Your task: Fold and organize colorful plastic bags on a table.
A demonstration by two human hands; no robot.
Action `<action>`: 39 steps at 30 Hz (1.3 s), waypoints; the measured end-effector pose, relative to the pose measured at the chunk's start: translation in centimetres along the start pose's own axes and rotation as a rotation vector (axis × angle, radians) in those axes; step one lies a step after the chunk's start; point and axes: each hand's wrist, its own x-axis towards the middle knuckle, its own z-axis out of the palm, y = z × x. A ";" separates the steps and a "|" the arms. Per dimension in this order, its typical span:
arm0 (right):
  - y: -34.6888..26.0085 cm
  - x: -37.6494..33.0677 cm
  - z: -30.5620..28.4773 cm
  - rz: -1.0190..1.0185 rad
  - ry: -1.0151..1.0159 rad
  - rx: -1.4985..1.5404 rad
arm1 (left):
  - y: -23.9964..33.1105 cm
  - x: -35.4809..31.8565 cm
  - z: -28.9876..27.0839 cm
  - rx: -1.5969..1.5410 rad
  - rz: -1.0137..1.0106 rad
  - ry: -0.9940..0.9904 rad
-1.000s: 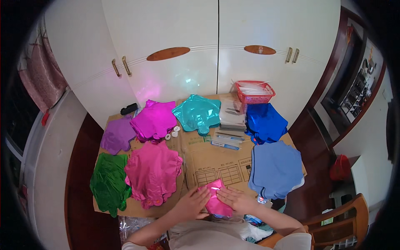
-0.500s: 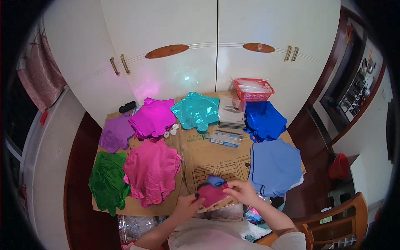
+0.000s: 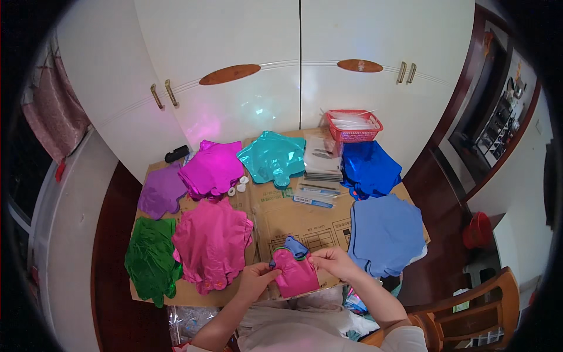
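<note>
folded pink foil (image 3: 298,280), pinched at both sides!
head view, i see the left hand (image 3: 258,281) pinching its left edge, the right hand (image 3: 334,262) its upper right, above the near edge of the cardboard (image 3: 271,216).

Foil piece (image 3: 297,277) between left hand (image 3: 258,279) and right hand (image 3: 333,262) at table (image 3: 267,215) front; foil stacks (image 3: 213,245) left, right and behind; basket (image 3: 356,136) back right.

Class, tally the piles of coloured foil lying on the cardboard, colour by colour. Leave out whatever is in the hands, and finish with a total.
Purple pile: 1
Magenta pile: 1
Teal pile: 1
Dark blue pile: 1
Light blue pile: 1
Green pile: 1
Pink pile: 1
Total: 7 piles
</note>
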 end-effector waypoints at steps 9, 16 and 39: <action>1.9 0.7 1.8 -0.245 0.274 -0.218 | -0.3 0.2 0.0 0.138 0.035 0.064; 1.4 0.1 2.3 -0.256 0.234 -0.242 | 0.4 0.1 0.1 0.193 0.071 0.080; 2.5 5.8 -0.8 -0.192 0.046 -0.583 | 0.5 4.3 -2.3 1.083 0.483 -0.032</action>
